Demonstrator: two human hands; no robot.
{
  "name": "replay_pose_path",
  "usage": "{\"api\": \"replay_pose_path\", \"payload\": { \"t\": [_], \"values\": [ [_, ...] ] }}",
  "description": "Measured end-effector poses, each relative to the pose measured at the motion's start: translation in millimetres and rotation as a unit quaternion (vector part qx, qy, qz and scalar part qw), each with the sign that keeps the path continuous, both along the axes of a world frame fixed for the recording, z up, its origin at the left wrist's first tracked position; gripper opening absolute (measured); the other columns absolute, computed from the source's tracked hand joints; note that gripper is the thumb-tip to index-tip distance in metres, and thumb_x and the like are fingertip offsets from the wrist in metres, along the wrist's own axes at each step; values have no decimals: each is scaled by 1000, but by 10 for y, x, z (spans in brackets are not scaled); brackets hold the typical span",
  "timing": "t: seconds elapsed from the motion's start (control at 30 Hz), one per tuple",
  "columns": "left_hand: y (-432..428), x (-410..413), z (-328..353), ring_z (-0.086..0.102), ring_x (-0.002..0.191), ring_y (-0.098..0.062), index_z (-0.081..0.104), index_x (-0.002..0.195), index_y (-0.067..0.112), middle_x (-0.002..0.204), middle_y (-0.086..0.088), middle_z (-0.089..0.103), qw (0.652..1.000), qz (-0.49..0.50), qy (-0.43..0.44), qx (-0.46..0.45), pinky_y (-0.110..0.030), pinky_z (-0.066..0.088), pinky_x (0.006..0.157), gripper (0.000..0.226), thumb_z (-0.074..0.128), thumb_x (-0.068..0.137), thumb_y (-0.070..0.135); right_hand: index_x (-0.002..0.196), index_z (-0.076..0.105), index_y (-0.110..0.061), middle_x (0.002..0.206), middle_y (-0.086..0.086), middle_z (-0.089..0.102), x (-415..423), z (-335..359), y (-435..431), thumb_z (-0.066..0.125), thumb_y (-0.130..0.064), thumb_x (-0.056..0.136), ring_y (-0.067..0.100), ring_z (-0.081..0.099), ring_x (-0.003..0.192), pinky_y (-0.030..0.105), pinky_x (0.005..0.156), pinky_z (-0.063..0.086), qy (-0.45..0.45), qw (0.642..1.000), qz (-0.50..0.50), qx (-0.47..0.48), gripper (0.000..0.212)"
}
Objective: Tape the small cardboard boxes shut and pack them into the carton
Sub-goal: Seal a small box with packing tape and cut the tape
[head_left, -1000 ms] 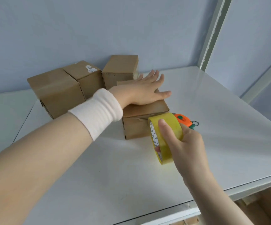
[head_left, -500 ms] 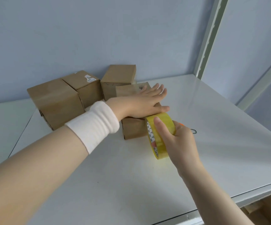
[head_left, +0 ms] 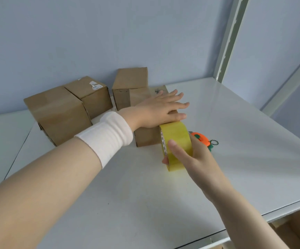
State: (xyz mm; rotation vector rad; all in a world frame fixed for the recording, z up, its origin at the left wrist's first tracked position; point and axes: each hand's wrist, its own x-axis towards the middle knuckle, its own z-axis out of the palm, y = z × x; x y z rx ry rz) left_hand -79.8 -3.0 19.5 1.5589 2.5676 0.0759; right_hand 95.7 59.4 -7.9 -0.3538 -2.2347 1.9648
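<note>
Head view: left hand [head_left: 159, 109] presses flat on box [head_left: 146, 138]; right hand [head_left: 195, 159] fingers grip tape roll [head_left: 176, 139].

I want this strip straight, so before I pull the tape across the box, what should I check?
1. Left hand flat on box top: ok.
2. Right hand grips tape roll: ok.
3. Roll against box's near top edge: ok.
4. Tape end stuck to box: cannot tell.
5. Flaps fully shut under hand: cannot tell.
6. Cutter ready: cannot tell; an orange keyring lies right of box.
</note>
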Motion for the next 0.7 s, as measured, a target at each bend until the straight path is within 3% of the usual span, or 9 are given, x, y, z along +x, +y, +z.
{"api": "replay_pose_path", "payload": {
  "t": [0.13, 0.27, 0.4, 0.5, 0.57, 0.63, 0.7],
  "values": [
    [-24, 26, 3, -11, 145, -10, 18, 149, 29, 159, 1, -1, 1000, 6, -2, 3, -33, -9, 116, 53, 26, 99, 45, 90, 57, -14, 58, -5, 68, 83, -16, -67, 54, -38, 88, 12, 68, 62, 33, 65, 54, -12, 998, -56, 13, 25],
    [41, 62, 100, -14, 145, -14, 7, 151, 18, 159, -5, -8, 999, 40, -33, 7, -36, -9, 116, 59, 23, 100, 43, 89, 57, -11, 54, -5, 67, 74, 2, -80, 54, -37, 88, 10, 66, 58, 32, 63, 53, -19, 998, -61, 16, 26],
    [89, 87, 22, -14, 145, -14, 5, 151, 20, 158, -5, -11, 998, 50, 26, -13, -38, -7, 117, 63, 22, 98, 51, 90, 58, -10, 55, -5, 66, 57, -9, -60, 53, -35, 90, 6, 61, 52, 15, 53, 46, -15, 998, -67, 7, 25],
    [70, 87, 3, -7, 146, -13, 10, 151, 18, 159, -3, -1, 998, 40, 55, -16, -36, -2, 118, 65, 24, 97, 53, 90, 58, -11, 50, -13, 63, 38, -5, -53, 53, -32, 92, -1, 57, 46, 9, 46, 42, -12, 997, -70, -3, 22],
    [17, 153, 26, 17, 143, -13, 32, 145, 16, 154, -3, 28, 992, 48, 54, 99, -31, 15, 115, 59, 34, 97, 49, 92, 58, -11, 48, -14, 62, 22, -3, -33, 54, -31, 92, -3, 56, 45, 7, 44, 40, -11, 997, -68, -16, 21],
    [-104, 333, 10, 52, 111, -13, 61, 115, 17, 114, 5, 61, 941, 83, 83, 317, -23, 37, 87, 33, 49, 94, 39, 91, 59, -12, 49, -11, 63, 18, -10, -2, 55, -31, 91, -2, 57, 44, 7, 43, 40, -9, 997, -70, -34, 20],
    [-259, 571, -52, 51, 73, -12, 60, 81, 17, 71, 11, 52, 882, 164, 119, 426, -24, 30, 60, 19, 55, 92, 33, 89, 60, -14, 50, -10, 64, 27, -8, 12, 55, -30, 91, 0, 57, 44, 7, 42, 39, -7, 997, -66, -45, 17]
  ]
}}
